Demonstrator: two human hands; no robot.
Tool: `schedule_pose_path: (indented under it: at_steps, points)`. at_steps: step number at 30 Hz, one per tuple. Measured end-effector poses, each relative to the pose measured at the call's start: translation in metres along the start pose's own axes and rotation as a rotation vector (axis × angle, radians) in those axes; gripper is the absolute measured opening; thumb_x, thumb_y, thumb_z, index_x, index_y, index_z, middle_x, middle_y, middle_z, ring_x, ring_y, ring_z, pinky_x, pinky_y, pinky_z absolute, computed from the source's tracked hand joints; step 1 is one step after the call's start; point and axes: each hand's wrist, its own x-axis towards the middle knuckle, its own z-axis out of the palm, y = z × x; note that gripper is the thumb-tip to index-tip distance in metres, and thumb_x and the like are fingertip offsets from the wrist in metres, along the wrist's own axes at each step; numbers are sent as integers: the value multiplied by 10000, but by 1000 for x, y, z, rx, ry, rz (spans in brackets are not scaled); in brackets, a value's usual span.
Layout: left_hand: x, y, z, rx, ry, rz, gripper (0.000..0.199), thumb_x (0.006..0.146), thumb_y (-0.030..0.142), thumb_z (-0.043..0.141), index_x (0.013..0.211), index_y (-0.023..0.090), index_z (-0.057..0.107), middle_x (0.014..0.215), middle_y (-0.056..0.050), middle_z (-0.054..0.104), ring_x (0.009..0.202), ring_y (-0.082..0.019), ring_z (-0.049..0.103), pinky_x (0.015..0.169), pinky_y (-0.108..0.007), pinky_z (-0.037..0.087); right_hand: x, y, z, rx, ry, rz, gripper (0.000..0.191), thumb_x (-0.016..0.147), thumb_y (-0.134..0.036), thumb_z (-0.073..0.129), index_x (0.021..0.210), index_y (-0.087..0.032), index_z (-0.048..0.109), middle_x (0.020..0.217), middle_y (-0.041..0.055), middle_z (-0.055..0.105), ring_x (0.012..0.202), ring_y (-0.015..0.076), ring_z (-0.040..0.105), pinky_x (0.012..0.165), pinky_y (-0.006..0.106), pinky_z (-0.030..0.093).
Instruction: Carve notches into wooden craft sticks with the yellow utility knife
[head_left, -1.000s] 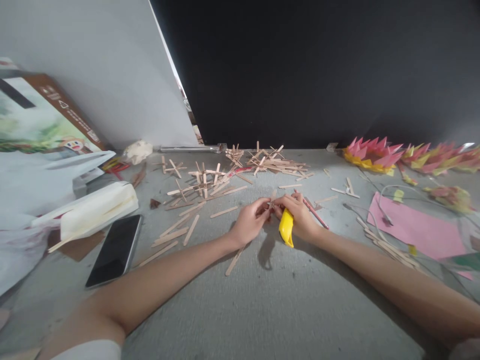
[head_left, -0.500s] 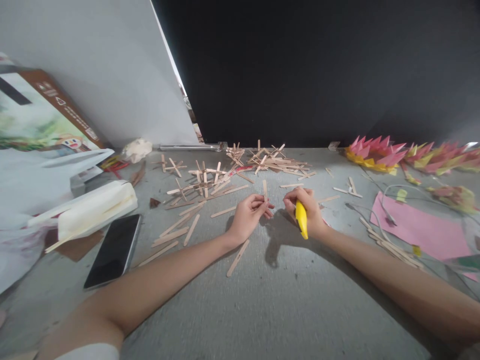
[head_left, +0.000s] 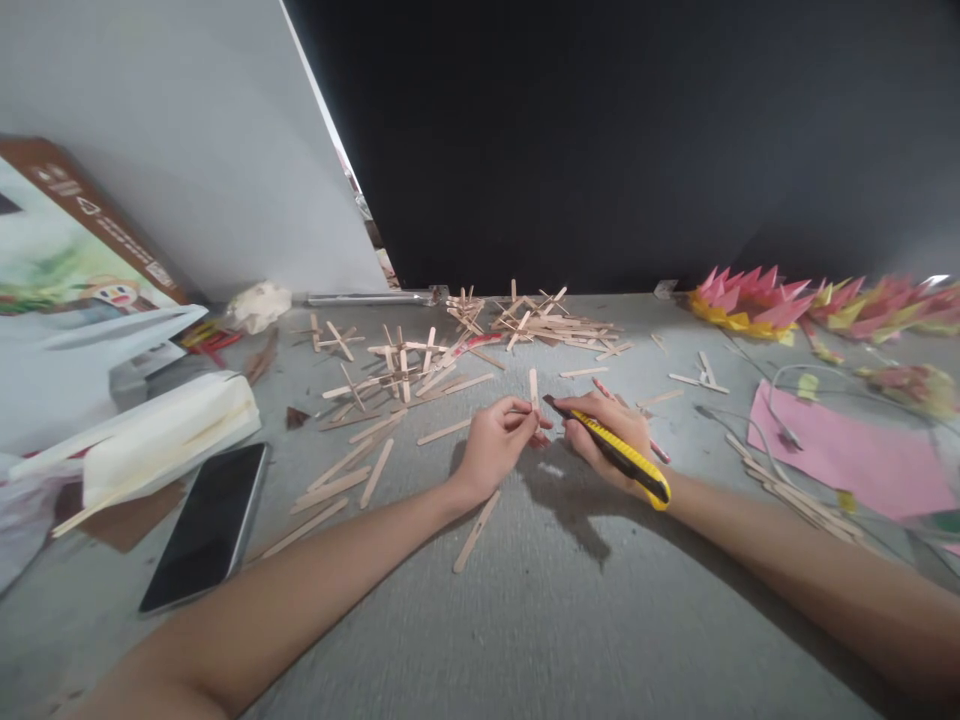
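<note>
My left hand (head_left: 499,445) pinches a wooden craft stick (head_left: 534,388), which stands upright above the fingertips. In my right hand (head_left: 611,440) is a yellow and black utility knife (head_left: 616,447), its front end pointing left toward the stick. The tip of the knife is close to the stick; whether they touch I cannot tell. Behind my right hand lies a red patterned pencil-like rod (head_left: 660,452), partly hidden by the hand. A loose craft stick (head_left: 476,532) rests on the grey surface just below my left wrist.
Crossed craft sticks (head_left: 405,360) and a heap of loose ones (head_left: 562,327) lie at the back. A phone (head_left: 206,525) and a cream wrapper (head_left: 172,435) are on the left. Pink paper (head_left: 847,460), a cable (head_left: 784,430) and pink-yellow folded paper (head_left: 750,305) are on the right.
The knife has turned in my right hand, from hanging toward me to lying lengthwise with its tip toward the stick. My left hand still holds the stick. The view has shifted slightly.
</note>
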Motion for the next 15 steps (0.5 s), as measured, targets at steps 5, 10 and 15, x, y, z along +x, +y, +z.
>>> schedule_pose_path:
  at_steps: [5, 10, 15]
  points:
    - [-1, 1, 1, 10, -7, -3, 325, 922, 490, 738, 925, 182, 636, 841, -63, 790, 685, -172, 736, 712, -299, 589, -3, 2, 3, -34, -45, 50, 279, 992, -187, 588, 1233, -281, 692, 910, 5, 794, 773, 156, 768, 797, 294, 630]
    - [-2, 0, 1, -7, -20, -18, 308, 904, 466, 760, 910, 190, 626, 810, -50, 789, 687, -177, 754, 708, -285, 578, -4, 4, 4, -43, -73, 75, 273, 992, -197, 584, 1228, -285, 693, 889, 7, 795, 757, 164, 773, 819, 312, 637]
    - [-1, 0, 0, 15, -29, -9, 293, 918, 459, 756, 919, 183, 657, 811, -58, 792, 711, -189, 770, 726, -292, 586, -2, 1, 4, -67, -84, 74, 276, 978, -188, 588, 1203, -287, 713, 869, 13, 800, 751, 180, 779, 847, 330, 633]
